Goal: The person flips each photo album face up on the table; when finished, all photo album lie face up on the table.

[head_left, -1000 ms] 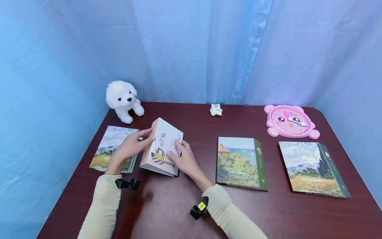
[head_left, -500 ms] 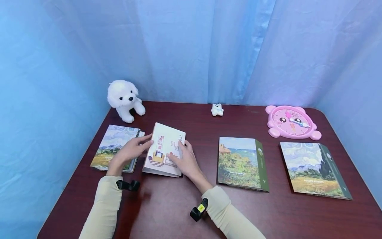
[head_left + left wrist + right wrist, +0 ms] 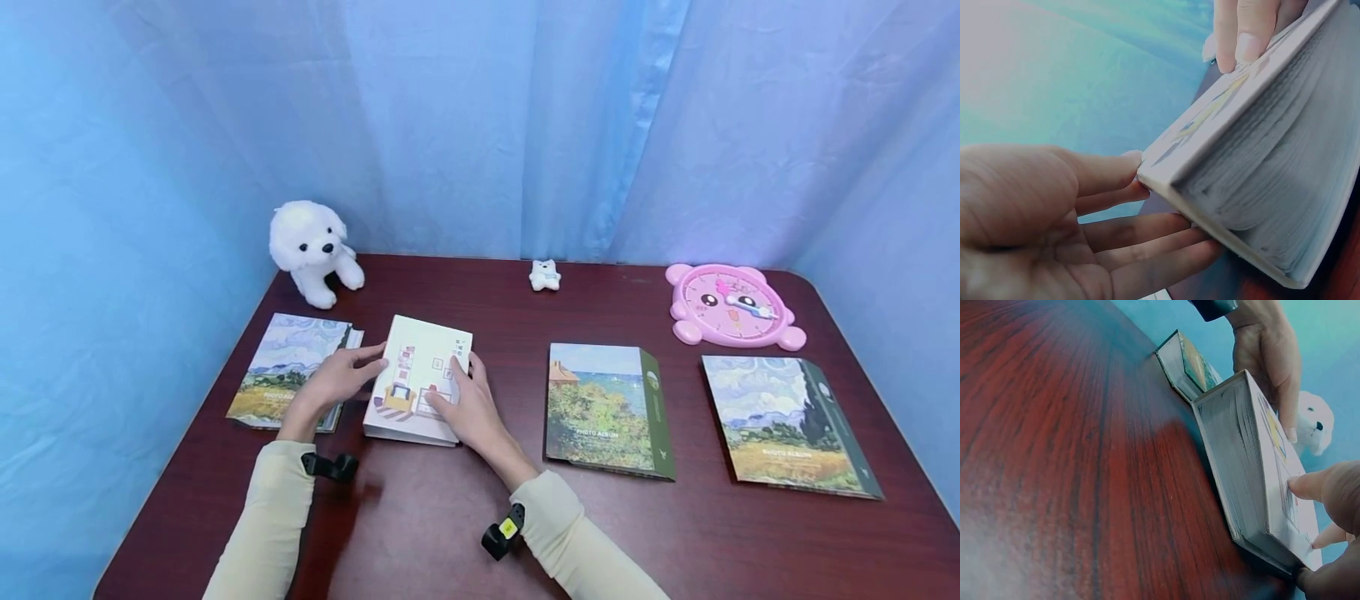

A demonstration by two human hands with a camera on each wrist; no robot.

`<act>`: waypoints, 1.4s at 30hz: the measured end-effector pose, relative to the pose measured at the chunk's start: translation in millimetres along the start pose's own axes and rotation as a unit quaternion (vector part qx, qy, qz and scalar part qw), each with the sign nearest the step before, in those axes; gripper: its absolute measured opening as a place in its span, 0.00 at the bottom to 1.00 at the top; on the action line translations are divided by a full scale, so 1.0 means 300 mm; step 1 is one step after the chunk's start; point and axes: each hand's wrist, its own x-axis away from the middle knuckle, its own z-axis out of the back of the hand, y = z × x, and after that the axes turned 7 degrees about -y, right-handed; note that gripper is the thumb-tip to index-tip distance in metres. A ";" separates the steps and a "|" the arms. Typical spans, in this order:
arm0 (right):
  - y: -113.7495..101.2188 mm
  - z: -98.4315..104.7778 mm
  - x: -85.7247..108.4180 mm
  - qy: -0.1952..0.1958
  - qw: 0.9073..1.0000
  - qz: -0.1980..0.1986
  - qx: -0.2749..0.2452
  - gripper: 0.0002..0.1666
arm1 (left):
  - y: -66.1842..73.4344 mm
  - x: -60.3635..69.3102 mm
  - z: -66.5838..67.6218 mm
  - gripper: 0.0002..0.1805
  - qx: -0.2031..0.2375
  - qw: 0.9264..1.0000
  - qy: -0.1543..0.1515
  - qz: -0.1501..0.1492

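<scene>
While your left hand is touching the spine side of the white book, your right hand is holding the opposite edge. On the left, your thumb tip is resting right at the edge of the cover, and your longer fingers are staying pretty straight, reaching along the spine and not really wrapping around anything. On the right, your thumb and index finger are pressing on the front cover, a bit spread from each other, while another finger is hooking round the far edge, so you're pinching the book there.

The book itself is lying front up on the dark reddish desk, left of the middle, with the little yellow sofa drawing showing between your hands. From the right wrist view you're seeing the thick stack of pages along its bottom end.

Just left of it, a landscape album is lying partly behind your left hand and wrist. Over on your right, a seaside album and a wheat-field album are lying side by side, with a gap between them. Along the back, a white plush dog is sitting at the left, a tiny white bear is sitting near the middle, and a pink clock is lying at the right, all in front of a blue curtain.
</scene>
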 end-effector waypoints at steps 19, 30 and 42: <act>0.007 -0.006 0.008 -0.019 0.999 0.018 0.045 0.44 | 0.003 -0.004 0.004 0.27 -0.069 0.997 0.020 0.015; 0.008 0.045 0.015 -0.002 0.999 0.029 0.023 0.39 | 0.026 -0.005 0.001 0.30 -0.169 0.981 0.096 0.016; 0.040 0.225 0.016 0.056 0.998 0.013 0.028 0.35 | 0.103 -0.018 -0.074 0.23 -0.099 0.965 0.216 -0.114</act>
